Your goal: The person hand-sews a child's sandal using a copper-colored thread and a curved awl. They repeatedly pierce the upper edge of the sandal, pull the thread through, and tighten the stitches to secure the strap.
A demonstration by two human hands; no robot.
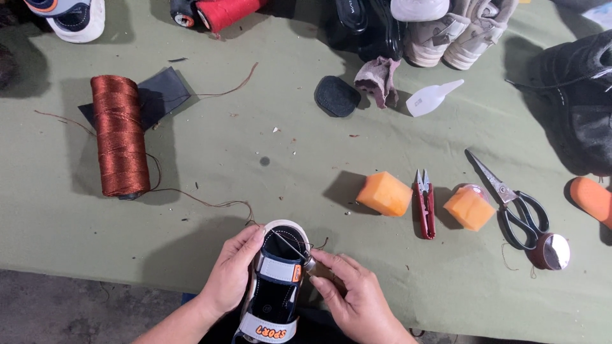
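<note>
— Holding the small navy-and-white sandal (275, 286) at the near edge of the tabletop, we've got it toe-away, half hanging off the cloth so both hands can get round it.

— Which hand does what?

— Our left hand (231, 275) is closed around the sandal's left side, thumb near the toe rim, steadying it. Our right hand (352, 294) pinches an awl-like needle tool (299, 251) whose thin metal shaft lies across the toe opening; the fingers are curled tight on its handle.

— And the thread?

— A brown thread (210, 202) runs from the toe of the sandal back to the big brown spool (119, 136), which lies on its side towards the left edge, partly over a dark patch of material (162, 94). We judge it lies slack like that so it feeds freely.

— What's within reach on the right?

— Two orange blocks (385, 193), with red thread snips (424, 204) between them, then black-handled scissors (516, 207) and a small round tin (549, 250) just beside their handles. They sit in a row near the right hand, likely for quick grabbing.

— Farther off?

— Along the far edge: a red spool (226, 11), a dark oval pad (336, 96), a crumpled pinkish rag (378, 79), a white squeeze bottle (432, 97), pale sneakers (462, 32) and a black shoe (577, 95) at the right edge.
</note>
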